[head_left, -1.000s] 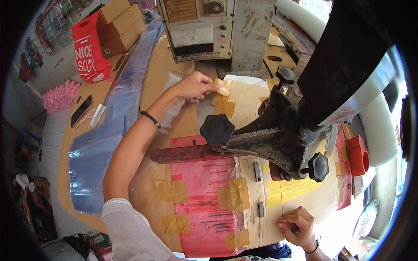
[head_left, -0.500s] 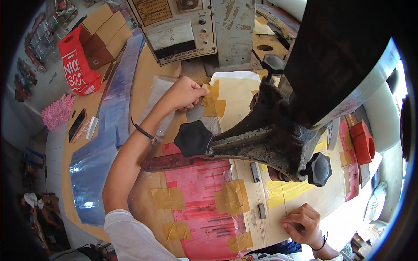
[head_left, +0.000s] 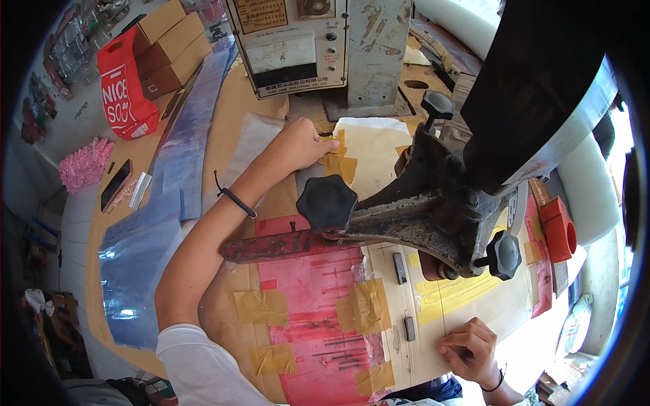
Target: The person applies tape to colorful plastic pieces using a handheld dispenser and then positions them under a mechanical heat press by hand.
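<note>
My left hand reaches far across the table, its fingers closed in a pinch at a piece of brown tape. This tape sits on the left edge of a cream sheet. Nearer me, my right hand rests on the pale board with loosely curled fingers and nothing visible in them. A red film sheet, fixed with patches of brown tape, lies between my arms. Above the board stands a dark cast-metal press head with black knobs; it hides part of the cream sheet.
A grey machine panel stands at the back. Blue clear film, a phone and a red bag beside cardboard boxes are on the left. Yellow strips and a red block are on the right.
The whole view has shifted slightly. My left hand stays at the brown tape, its fingers drawn in more tightly. The right hand keeps its place.
</note>
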`<action>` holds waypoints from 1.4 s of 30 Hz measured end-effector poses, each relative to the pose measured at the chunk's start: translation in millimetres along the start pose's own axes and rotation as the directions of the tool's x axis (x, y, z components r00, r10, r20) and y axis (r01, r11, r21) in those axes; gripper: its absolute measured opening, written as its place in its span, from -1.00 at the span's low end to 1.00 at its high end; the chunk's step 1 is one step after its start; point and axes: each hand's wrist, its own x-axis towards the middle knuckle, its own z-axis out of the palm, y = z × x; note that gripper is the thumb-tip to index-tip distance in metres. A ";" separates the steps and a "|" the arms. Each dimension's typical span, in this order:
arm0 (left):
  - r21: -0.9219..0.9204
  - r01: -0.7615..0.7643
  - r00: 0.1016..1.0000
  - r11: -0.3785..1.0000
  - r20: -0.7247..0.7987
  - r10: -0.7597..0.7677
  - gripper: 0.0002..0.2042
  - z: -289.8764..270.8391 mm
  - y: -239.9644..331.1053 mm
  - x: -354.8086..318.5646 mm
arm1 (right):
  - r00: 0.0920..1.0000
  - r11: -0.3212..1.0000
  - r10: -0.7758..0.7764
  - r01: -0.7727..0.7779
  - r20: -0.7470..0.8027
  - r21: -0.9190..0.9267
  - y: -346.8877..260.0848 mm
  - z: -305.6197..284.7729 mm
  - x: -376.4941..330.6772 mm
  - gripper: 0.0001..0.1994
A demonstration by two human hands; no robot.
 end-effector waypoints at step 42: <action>0.244 -0.492 0.788 0.836 0.533 0.308 -0.18 -7.3 -12.2 -5.3 | 0.999 1.000 -0.010 0.010 -0.052 -0.001 0.0 3.7 -2.3 -0.79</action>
